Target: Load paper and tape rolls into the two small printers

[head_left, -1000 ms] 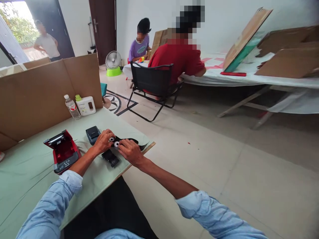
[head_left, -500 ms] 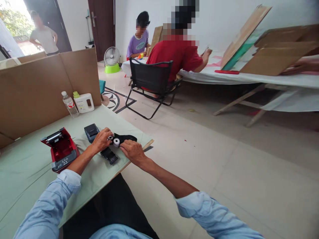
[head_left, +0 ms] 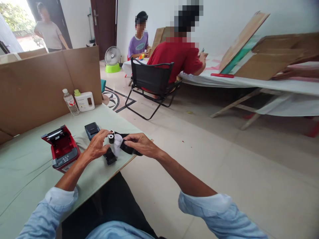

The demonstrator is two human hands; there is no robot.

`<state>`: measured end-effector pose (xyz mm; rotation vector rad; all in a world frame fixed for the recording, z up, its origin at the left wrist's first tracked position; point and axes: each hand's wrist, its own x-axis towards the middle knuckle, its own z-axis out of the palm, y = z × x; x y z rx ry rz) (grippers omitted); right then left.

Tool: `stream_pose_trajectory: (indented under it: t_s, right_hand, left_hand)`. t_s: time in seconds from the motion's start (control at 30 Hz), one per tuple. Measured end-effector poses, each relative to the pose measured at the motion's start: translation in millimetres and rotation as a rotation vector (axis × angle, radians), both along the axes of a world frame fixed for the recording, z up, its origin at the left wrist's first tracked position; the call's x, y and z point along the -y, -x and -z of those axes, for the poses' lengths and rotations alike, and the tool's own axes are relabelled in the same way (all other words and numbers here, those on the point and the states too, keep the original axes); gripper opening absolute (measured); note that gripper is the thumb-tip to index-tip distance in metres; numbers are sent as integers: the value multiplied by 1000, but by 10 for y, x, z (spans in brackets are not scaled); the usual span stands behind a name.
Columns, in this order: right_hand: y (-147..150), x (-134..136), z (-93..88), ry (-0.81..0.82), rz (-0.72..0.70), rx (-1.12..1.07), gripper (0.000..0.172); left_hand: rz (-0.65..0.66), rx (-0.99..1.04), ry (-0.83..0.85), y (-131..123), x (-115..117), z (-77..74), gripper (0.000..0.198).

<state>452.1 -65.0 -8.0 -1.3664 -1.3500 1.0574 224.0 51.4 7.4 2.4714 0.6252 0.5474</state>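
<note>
My right hand (head_left: 142, 145), over the table's near corner, pinches a black strip (head_left: 127, 147) beside a white paper roll (head_left: 117, 146). The white roll is blurred; whether the strip is joined to it cannot be told. My left hand (head_left: 98, 146) has its thumb and fingers apart, just left of the rolls, and holds nothing. Between the hands stand small black-sided rolls with white ends (head_left: 111, 137). Below them lies a black ribbed part (head_left: 110, 156). A dark grey-blue device (head_left: 91, 130) is behind my left hand. Left of it sits a red and black printer (head_left: 64, 154), lid raised.
A water bottle (head_left: 70, 102) and a white jug (head_left: 85, 101) stand at the cardboard partition (head_left: 50, 76). Beyond the table are a black folding chair (head_left: 152, 74) with a seated person in red, a fan (head_left: 113, 59) and a long white-covered table (head_left: 199, 74). Other people are farther back.
My left hand has come away from the rolls and opened. My right hand has shifted right and up with the black strip. The white roll has changed shape and smears with motion.
</note>
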Motion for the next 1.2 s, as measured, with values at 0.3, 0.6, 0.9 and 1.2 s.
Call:
stream_pose_trajectory:
  t_s: [0.3, 0.6, 0.9, 1.2]
  right_hand:
    - [156, -108, 79, -53, 16, 23, 28]
    - [166, -87, 390, -13, -8, -4, 41]
    - [213, -154, 578, -99, -12, 152, 28]
    - [318, -141, 685, -34, 17, 57, 23]
  left_hand:
    - [9, -55, 95, 204, 281, 391, 94]
    - [-63, -280, -71, 89, 444, 506, 64]
    - [-110, -261, -101, 7, 419, 557, 51]
    - [-95, -216, -82, 16, 398, 539, 59]
